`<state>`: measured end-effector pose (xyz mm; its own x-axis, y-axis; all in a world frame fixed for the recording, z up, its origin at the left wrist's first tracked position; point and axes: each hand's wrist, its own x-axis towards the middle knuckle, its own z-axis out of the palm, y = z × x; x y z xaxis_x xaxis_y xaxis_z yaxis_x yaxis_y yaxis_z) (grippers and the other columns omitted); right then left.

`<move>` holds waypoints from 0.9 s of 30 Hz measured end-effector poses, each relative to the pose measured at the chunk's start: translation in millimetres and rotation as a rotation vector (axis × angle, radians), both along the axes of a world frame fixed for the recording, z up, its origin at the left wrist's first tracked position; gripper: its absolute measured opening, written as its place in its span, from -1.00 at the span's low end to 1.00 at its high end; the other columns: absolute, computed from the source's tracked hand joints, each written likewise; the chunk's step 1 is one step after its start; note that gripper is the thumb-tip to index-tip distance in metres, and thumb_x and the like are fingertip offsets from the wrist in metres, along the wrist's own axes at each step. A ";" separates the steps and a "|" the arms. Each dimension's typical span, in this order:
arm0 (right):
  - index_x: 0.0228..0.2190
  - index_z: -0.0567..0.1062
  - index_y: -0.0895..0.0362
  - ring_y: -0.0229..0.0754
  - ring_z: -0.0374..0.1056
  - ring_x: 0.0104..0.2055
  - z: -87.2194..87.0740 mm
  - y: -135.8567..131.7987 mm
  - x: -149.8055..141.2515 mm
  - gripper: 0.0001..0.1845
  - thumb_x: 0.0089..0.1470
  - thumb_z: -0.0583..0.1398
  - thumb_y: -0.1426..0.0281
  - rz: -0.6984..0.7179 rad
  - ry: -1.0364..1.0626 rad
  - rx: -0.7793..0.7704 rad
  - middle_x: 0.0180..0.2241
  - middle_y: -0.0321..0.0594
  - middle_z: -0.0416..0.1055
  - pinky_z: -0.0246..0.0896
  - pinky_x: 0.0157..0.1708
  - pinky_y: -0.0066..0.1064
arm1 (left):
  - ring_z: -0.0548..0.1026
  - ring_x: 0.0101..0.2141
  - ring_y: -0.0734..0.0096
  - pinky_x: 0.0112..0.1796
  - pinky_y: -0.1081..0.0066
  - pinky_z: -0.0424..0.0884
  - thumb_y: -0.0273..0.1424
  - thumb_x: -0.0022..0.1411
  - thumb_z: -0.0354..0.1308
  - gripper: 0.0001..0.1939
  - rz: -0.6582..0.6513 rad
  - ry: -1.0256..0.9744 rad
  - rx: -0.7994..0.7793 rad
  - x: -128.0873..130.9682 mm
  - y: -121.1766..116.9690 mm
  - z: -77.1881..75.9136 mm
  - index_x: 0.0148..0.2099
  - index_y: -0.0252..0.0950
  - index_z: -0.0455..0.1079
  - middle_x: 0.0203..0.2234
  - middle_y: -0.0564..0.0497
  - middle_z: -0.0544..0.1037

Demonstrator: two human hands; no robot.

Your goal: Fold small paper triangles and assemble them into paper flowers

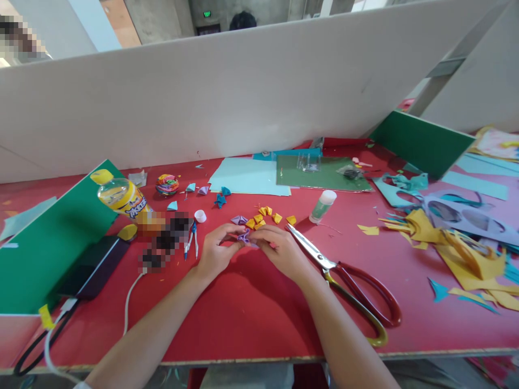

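Observation:
Between my two hands is a small folded purple paper piece [244, 236], pinched from both sides above the red table. My left hand [219, 248] grips its left side with thumb and fingers, and my right hand [279, 247] closes on its right side. Just beyond my fingertips lie several folded yellow paper pieces [259, 219] and another purple folded piece [239, 220]. Large scissors [332, 265] rest beside my right forearm, blades pointing away. A compass [192, 240] and a white cap [200, 216] are left of my left hand. The underside of the held piece is hidden.
A glue stick [323, 206] stands at the right, near yellow paper scraps [458, 254]. Light blue sheets [249, 175] lie at the back, with blue folded pieces [220, 200] before them. On the left are a yellow-capped bottle [125, 197], a power bank [95, 267] and a green board [60, 237].

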<state>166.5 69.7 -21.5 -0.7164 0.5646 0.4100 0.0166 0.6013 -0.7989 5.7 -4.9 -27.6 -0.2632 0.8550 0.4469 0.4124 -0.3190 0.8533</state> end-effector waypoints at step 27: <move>-0.33 0.42 0.12 -0.23 0.31 -0.36 -1.9 0.8 -2.8 -0.76 0.05 -0.01 0.54 -0.033 0.042 -0.059 -0.38 -0.19 0.37 0.21 -0.35 -0.42 | 0.50 -0.32 0.38 -0.35 0.45 0.47 -0.51 0.05 0.16 -0.82 -0.008 0.184 0.128 0.0 -2.1 7.2 -0.23 -0.30 0.41 -0.34 -0.05 0.54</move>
